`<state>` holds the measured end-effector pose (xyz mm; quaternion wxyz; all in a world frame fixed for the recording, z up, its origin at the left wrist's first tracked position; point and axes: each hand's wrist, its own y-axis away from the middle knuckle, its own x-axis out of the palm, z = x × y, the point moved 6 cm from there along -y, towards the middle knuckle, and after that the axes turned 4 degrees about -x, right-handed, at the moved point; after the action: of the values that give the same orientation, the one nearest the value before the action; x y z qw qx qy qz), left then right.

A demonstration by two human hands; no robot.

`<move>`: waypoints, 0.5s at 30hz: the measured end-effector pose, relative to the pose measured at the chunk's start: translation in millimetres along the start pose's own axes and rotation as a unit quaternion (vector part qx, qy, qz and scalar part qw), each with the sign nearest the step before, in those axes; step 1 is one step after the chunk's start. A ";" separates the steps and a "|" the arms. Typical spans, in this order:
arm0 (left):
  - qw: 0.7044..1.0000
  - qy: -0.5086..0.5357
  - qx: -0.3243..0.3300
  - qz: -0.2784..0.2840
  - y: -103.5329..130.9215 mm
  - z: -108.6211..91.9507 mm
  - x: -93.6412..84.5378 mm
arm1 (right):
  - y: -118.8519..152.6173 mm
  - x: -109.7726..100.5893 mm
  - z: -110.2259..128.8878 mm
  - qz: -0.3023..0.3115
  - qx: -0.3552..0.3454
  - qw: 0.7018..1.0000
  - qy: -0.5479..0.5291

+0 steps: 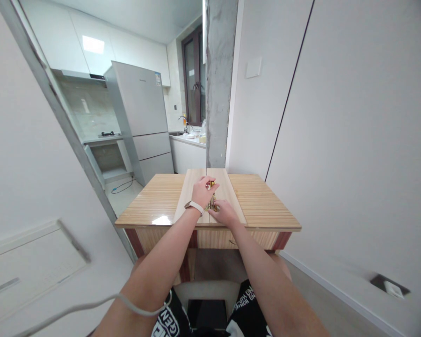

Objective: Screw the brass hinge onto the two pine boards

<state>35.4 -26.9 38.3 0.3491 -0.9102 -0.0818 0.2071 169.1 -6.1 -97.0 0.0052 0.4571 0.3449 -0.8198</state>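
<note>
Two pale wooden boards (190,199) lie side by side on the table, a narrow seam between them. Over that seam, my left hand (202,191), with a watch on its wrist, has its fingers curled around a small upright yellow-and-black item (212,183), perhaps a tool handle. My right hand (225,213) rests lower down on the boards, its fingertips closed at some small brass-coloured metal pieces (212,204). The kind of these pieces is too small to make out, and the fingers partly hide them.
The striped wooden table (259,201) has a drawer (214,239) below its front edge. A white cable (101,299) crosses by my left forearm. White walls stand close on both sides. Beyond the table are a grey refrigerator (147,107) and a kitchen counter (187,138) with a sink.
</note>
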 end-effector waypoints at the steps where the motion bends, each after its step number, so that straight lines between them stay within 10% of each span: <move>1: 1.000 0.001 -0.006 -0.005 -0.1 0.8 -1.4 | -0.1 0.3 -0.2 0.004 0.002 1.000 0.001; 15: 1.000 -0.002 -0.020 0.013 1.8 4.4 -0.2 | 0.6 -3.6 3.2 -0.001 0.002 1.000 0.003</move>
<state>33.3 -25.7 34.2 0.3282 -0.9176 -0.0749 0.2113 168.9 -9.5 -93.5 0.0022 0.4594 0.3435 -0.8191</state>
